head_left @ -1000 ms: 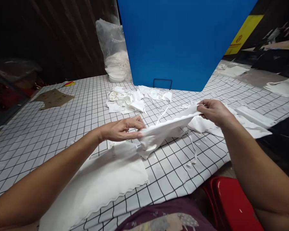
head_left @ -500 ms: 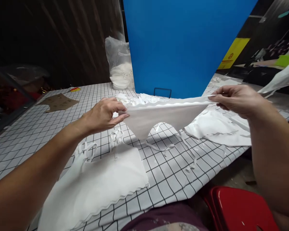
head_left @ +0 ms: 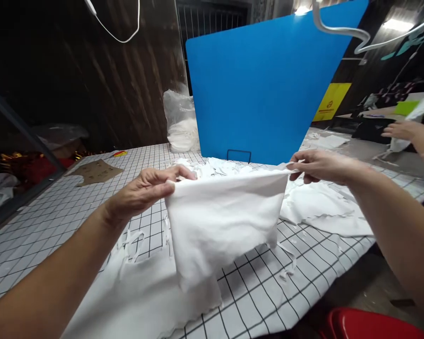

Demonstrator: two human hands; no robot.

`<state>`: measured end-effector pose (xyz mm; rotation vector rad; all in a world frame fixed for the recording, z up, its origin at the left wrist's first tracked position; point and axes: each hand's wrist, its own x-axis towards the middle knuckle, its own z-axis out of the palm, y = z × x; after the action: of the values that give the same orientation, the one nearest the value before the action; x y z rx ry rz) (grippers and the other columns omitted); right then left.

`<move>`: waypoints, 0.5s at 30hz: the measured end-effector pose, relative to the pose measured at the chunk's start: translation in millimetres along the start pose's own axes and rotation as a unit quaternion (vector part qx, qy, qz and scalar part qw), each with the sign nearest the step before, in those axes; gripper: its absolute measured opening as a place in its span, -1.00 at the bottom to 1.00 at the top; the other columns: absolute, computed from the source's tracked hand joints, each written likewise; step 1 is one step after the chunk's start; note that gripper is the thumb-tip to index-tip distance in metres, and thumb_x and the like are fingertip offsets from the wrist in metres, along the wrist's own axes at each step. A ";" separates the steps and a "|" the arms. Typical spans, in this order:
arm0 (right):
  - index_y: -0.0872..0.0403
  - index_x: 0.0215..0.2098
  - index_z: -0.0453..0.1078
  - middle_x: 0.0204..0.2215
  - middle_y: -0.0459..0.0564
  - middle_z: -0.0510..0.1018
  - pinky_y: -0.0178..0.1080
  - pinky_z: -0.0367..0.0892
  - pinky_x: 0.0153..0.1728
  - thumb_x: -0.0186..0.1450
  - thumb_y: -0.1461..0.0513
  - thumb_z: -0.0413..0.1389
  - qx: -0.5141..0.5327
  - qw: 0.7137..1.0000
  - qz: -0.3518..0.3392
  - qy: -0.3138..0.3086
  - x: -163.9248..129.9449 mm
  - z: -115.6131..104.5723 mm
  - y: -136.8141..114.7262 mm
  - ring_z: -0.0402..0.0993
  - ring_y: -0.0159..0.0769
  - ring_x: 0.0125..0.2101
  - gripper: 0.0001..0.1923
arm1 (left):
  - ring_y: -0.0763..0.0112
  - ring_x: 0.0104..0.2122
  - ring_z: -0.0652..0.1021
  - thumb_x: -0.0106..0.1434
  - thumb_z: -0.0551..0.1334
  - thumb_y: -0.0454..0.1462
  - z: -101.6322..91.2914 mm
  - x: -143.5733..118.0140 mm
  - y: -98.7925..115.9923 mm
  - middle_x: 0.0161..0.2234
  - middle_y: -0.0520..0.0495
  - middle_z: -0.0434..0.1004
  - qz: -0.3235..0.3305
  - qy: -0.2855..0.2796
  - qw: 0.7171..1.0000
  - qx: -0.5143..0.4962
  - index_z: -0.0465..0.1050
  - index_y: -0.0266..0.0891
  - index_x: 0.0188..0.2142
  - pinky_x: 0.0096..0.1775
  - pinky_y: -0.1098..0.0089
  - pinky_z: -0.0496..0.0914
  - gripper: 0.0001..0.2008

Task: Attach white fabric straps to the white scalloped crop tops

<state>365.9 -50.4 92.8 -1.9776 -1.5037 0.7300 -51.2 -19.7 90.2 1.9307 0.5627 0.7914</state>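
Note:
A white garment piece (head_left: 226, 216) hangs stretched between my two hands above the checked table. My left hand (head_left: 150, 188) pinches its upper left corner between thumb and fingers. At the upper right corner, my right hand (head_left: 314, 167) grips the edge. A thin tie (head_left: 289, 266) trails onto the table below the piece's right side. To the lower left lies a stack of similar white pieces (head_left: 137, 296) with narrow ties bunched at its top; the hanging cloth covers part of it.
White cloth pieces (head_left: 318, 202) lie on the right of the checked tablecloth (head_left: 148, 155). Behind stand a blue board (head_left: 250, 94) and a clear bag (head_left: 182, 122). A brown pattern (head_left: 97, 173) lies left. Another person's hand (head_left: 406, 131) holds white cloth far right. A red stool (head_left: 367, 325) is below.
The garment piece has dropped and now hangs with a broad panel facing me, where cut-out curves and ties showed before. My hands are slightly closer together. The view has tilted up.

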 end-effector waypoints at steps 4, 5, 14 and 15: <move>0.07 -0.38 0.35 -0.39 0.08 0.62 -0.32 0.21 -0.61 0.28 0.06 0.21 0.004 0.999 0.023 -0.032 16.7 16.2 18.3 0.38 -0.42 -0.60 -0.73 | 0.06 -0.12 0.51 0.15 0.34 0.09 5.6 -1.4 -11.0 -0.12 -0.21 0.52 -0.032 0.028 0.999 0.004 0.61 -0.20 -0.45 -0.10 0.16 0.48 -0.61; 0.07 -0.39 0.35 -0.42 0.07 0.61 -0.32 0.22 -0.62 0.24 0.03 0.23 0.001 0.999 0.016 -0.036 19.0 17.9 21.7 0.38 -0.41 -0.61 -0.70 | 0.07 -0.09 0.51 0.17 0.34 0.08 7.1 -2.3 -11.3 -0.11 -0.19 0.52 -0.019 0.048 0.999 -0.015 0.59 -0.20 -0.46 -0.08 0.16 0.47 -0.61; 0.10 -0.40 0.42 -0.55 0.01 0.50 -0.26 0.25 -0.55 0.25 0.11 0.25 -0.046 0.997 0.002 -0.062 50.5 33.9 9.0 0.35 -0.40 -0.60 -0.78 | 0.31 -0.40 0.48 0.28 0.22 0.07 -20.0 29.7 -51.4 -0.47 -0.07 0.46 -0.048 -0.001 0.982 0.182 0.51 -0.22 -0.53 -0.29 0.33 0.38 -0.54; 0.11 -0.41 0.42 -0.56 0.01 0.49 -0.25 0.25 -0.53 0.27 0.12 0.24 -0.037 0.999 -0.012 -0.027 60.3 35.3 2.6 0.35 -0.40 -0.60 -0.77 | 0.34 -0.45 0.45 0.28 0.22 0.06 -29.6 41.9 -58.9 -0.52 -0.05 0.44 -0.067 0.003 0.962 0.265 0.50 -0.22 -0.54 -0.29 0.33 0.36 -0.55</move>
<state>356.6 10.9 60.4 -2.0044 -1.6050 0.7342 -47.3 52.3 60.3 2.3425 0.9748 0.5965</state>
